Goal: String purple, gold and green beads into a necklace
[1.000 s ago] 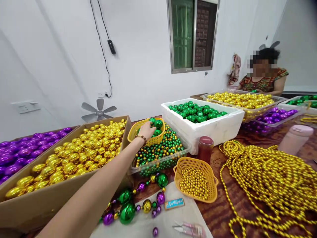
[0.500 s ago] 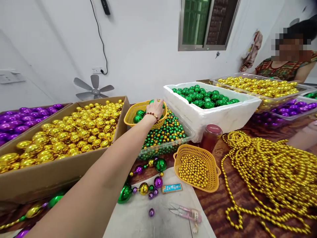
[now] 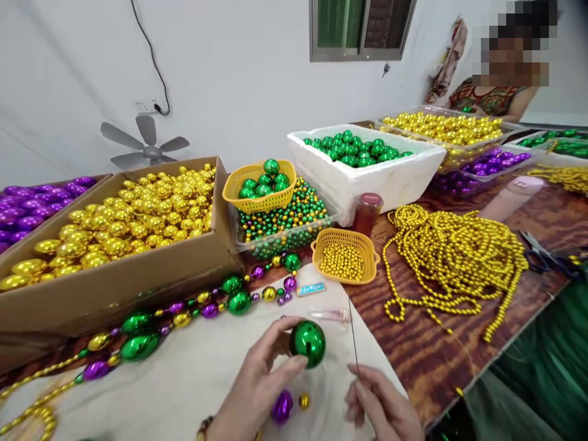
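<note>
I have my left hand (image 3: 261, 380) holding a big green ball (image 3: 309, 344) between thumb and fingers, up over the white cloth (image 3: 202, 355). My right hand (image 3: 381, 401) is near it, with its fingers pinched on a thin needle (image 3: 353, 334) that points up. A purple bead (image 3: 282, 406) and a small gold bead (image 3: 304, 401) sit below the ball. Behind my hands, a small yellow basket (image 3: 373, 262) holds tiny gold beads (image 3: 340, 262).
</note>
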The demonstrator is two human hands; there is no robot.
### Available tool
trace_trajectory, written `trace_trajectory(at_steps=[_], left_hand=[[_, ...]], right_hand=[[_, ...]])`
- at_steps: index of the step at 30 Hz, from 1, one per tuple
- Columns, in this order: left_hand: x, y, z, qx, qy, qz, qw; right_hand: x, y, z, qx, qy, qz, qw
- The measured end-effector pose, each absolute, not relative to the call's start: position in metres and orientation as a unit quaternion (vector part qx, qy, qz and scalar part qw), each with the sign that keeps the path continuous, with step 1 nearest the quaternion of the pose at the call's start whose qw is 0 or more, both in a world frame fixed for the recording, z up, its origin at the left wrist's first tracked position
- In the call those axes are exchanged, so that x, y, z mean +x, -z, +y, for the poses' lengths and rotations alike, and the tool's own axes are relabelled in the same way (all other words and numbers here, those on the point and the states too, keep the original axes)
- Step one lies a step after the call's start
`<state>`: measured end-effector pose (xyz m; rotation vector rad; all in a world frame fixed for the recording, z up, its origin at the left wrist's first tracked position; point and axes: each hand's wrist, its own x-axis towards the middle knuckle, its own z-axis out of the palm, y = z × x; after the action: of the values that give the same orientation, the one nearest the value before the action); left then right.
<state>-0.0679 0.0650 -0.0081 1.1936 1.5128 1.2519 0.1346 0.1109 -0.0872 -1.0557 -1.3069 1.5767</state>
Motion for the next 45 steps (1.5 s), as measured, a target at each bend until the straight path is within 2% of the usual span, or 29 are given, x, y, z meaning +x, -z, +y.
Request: trace_trajectory(at_steps=[3,9,14,19,23,28,36,45], left_hand=[[-0.023,0.024,0.028,0.458,-0.516,0.584,0.428],[0.029,0.038,0.012,0.458,-0.515,0.623,0.371],[0.029,0.048,0.011,0.407,-0.55,0.636,0.356],[0.027,0.043,0.02,0.447,-0.557,0.647,0.266],[0.029,0.05,0.024,0.404,-0.601,0.652,0.224],[0.027,0.057,0.024,0.37,-0.65,0.609,0.264],[0.022,0.044,0.025,0.399,-0.603,0.664,0.188],[0.006,0.045,0.019,0.486,-0.537,0.664,0.188]], right_hand=[[0.132,0.077,0.112,-0.413,-0.646,-0.498,0.405],[0.132,0.072,0.105,-0.428,-0.701,-0.343,0.455],[0.125,0.069,0.103,-0.446,-0.645,-0.373,0.496],[0.109,0.064,0.102,-0.446,-0.578,-0.425,0.535],[0.106,0.066,0.095,-0.442,-0.531,-0.489,0.532],[0.106,0.064,0.096,-0.429,-0.549,-0.504,0.51],[0.101,0.067,0.101,-0.429,-0.556,-0.517,0.49],[0.103,0.067,0.103,-0.424,-0.545,-0.555,0.464]])
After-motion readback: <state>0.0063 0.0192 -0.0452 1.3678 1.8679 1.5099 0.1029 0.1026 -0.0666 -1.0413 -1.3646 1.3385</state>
